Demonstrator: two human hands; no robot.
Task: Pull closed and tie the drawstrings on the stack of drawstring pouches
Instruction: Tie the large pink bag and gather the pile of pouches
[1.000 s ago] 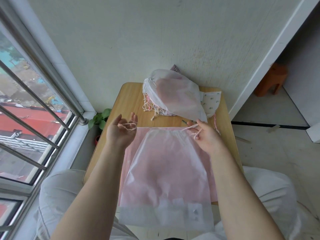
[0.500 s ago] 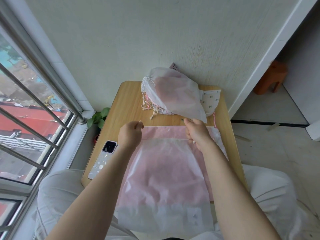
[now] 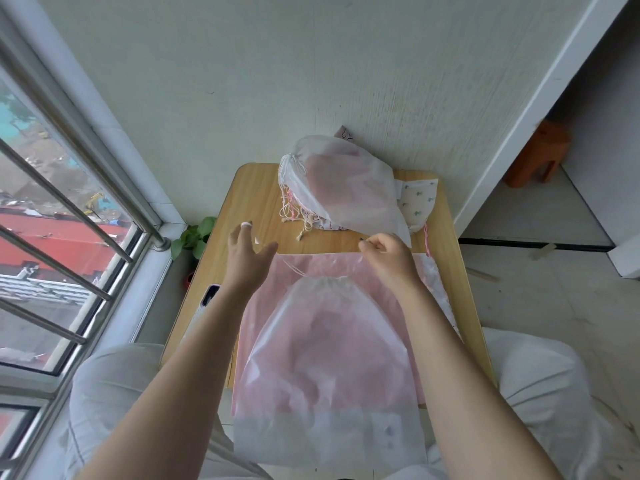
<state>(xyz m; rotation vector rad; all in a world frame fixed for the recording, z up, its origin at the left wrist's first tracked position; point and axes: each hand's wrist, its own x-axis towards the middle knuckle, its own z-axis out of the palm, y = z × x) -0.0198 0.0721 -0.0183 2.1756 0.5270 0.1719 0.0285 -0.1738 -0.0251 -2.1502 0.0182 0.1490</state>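
Observation:
A translucent white drawstring pouch [image 3: 329,358] lies on top of a pink pouch [image 3: 258,306] on the small wooden table [image 3: 256,192]. Its mouth [image 3: 325,283] is gathered into a narrow bunch, and thin white cords run out to both sides. My right hand [image 3: 389,259] is curled just beyond the mouth and pinches the right cord. My left hand [image 3: 247,254] hovers to the left with fingers spread and straight; the left cord ends near its thumb. A pile of tied pouches [image 3: 341,192] with dangling cords sits at the back of the table.
A phone [image 3: 207,299] lies at the table's left edge, partly under my left forearm. Window bars [image 3: 62,202] run along the left, with a small green plant [image 3: 194,237] below them. The wall stands right behind the table. An orange stool [image 3: 538,154] is at the far right.
The top pouch's mouth, flat and wide before, is now bunched narrow. My left hand opened and moved up and left, while my right hand rose slightly with the cord.

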